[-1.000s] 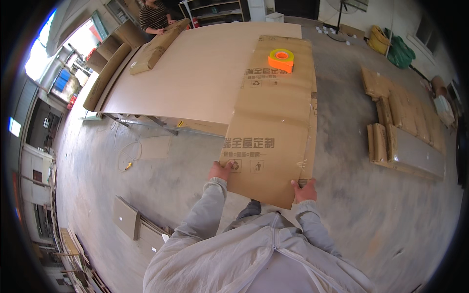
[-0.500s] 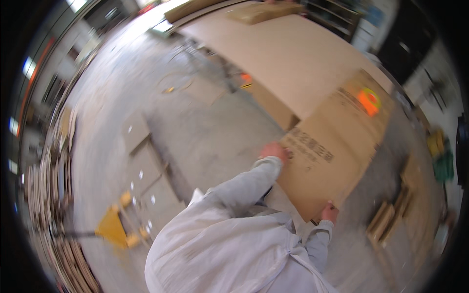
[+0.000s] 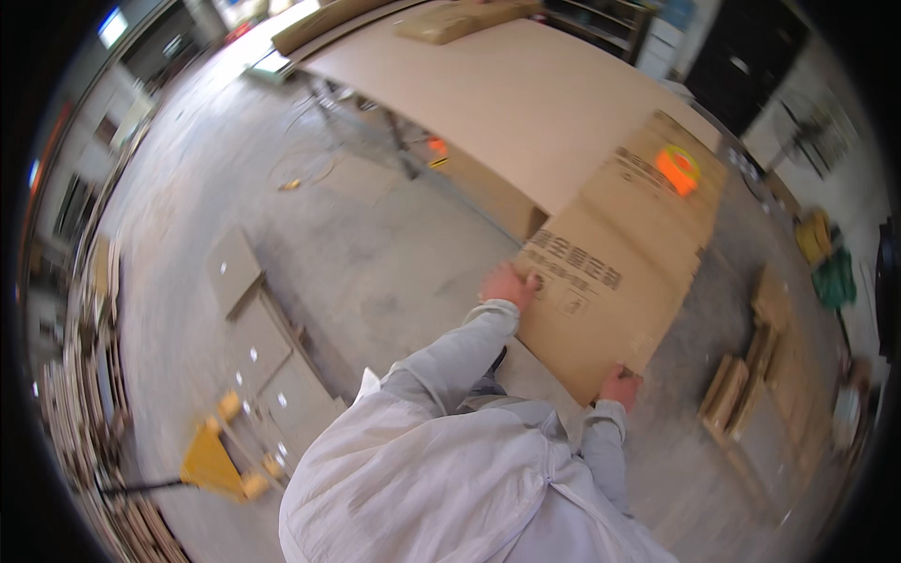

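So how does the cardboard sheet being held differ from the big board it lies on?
The cardboard sheet is narrower and carries dark printing; the big board is much wider and plain. The left hand and right hand grip the sheet's near edge; nothing grips the board. Both are flat and brownish.

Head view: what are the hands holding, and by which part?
A flattened cardboard sheet, gripped at its near end: the left hand on the near-left corner, the right hand on the near-right corner.
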`<action>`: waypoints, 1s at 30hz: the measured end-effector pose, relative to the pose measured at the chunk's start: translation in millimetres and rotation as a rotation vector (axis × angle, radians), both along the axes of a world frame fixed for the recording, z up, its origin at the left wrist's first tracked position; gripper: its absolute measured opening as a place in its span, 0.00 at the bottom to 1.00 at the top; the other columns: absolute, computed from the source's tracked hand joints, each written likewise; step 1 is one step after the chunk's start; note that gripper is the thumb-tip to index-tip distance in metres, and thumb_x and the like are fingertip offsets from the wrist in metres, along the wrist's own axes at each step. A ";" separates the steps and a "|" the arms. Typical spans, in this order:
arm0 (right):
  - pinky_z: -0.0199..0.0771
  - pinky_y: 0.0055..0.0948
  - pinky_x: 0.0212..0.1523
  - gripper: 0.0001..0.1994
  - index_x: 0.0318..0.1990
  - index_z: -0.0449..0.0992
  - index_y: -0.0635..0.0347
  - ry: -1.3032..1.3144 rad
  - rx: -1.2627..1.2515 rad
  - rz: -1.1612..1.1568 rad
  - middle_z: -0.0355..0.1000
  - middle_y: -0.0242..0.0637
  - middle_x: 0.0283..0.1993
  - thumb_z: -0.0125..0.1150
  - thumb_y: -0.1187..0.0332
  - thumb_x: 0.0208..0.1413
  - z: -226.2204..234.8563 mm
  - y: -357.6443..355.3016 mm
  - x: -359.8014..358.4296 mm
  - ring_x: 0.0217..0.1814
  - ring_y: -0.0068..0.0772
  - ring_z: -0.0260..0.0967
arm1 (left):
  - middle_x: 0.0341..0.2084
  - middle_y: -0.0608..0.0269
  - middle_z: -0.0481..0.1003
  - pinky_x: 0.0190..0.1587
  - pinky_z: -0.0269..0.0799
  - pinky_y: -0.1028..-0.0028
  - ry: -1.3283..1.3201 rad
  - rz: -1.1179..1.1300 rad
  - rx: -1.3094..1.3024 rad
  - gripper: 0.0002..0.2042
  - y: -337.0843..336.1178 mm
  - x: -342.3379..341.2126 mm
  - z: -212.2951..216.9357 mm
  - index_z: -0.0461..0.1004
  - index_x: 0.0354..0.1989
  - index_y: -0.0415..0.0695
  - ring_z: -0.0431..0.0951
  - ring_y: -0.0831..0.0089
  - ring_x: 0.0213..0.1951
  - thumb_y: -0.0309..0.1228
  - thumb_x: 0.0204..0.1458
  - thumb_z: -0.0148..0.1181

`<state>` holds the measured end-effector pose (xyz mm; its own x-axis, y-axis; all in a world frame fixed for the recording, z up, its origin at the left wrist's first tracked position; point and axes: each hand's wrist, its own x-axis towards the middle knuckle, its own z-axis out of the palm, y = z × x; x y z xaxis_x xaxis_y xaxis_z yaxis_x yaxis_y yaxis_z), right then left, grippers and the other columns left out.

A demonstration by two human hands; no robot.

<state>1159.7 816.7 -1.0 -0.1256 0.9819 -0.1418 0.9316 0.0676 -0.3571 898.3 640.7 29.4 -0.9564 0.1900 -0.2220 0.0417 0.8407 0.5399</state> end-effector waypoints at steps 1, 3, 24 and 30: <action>0.75 0.53 0.49 0.32 0.54 0.64 0.63 0.017 -0.020 0.004 0.78 0.56 0.45 0.56 0.41 0.57 0.0 -2.1 1.2 0.48 0.62 0.77 | 0.48 0.42 0.76 0.55 0.71 0.54 0.024 -0.012 -0.014 0.34 -0.2 0.4 -0.1 0.71 0.52 0.36 0.76 0.47 0.52 0.60 0.54 0.56; 0.75 0.53 0.50 0.33 0.54 0.63 0.63 0.040 -0.057 0.019 0.78 0.56 0.46 0.56 0.41 0.57 4.3 -5.4 6.3 0.49 0.61 0.77 | 0.49 0.40 0.76 0.56 0.71 0.54 0.016 -0.037 -0.048 0.35 -2.9 1.5 -0.7 0.71 0.53 0.35 0.76 0.46 0.52 0.60 0.54 0.56; 0.76 0.50 0.47 0.39 0.56 0.63 0.64 0.416 -0.198 -0.135 0.75 0.54 0.47 0.68 0.42 0.48 18.3 -19.9 10.3 0.46 0.58 0.77 | 0.40 0.39 0.80 0.48 0.73 0.52 0.101 -0.139 -0.118 0.37 5.8 -26.8 -34.6 0.76 0.42 0.31 0.79 0.43 0.46 0.63 0.60 0.45; 0.73 0.47 0.55 0.39 0.59 0.64 0.63 0.505 -0.339 -0.123 0.75 0.55 0.53 0.69 0.42 0.49 10.7 -12.8 15.4 0.54 0.58 0.74 | 0.39 0.34 0.79 0.46 0.73 0.53 0.045 -0.209 0.074 0.40 -4.4 -53.4 -66.4 0.75 0.42 0.28 0.79 0.41 0.45 0.64 0.58 0.47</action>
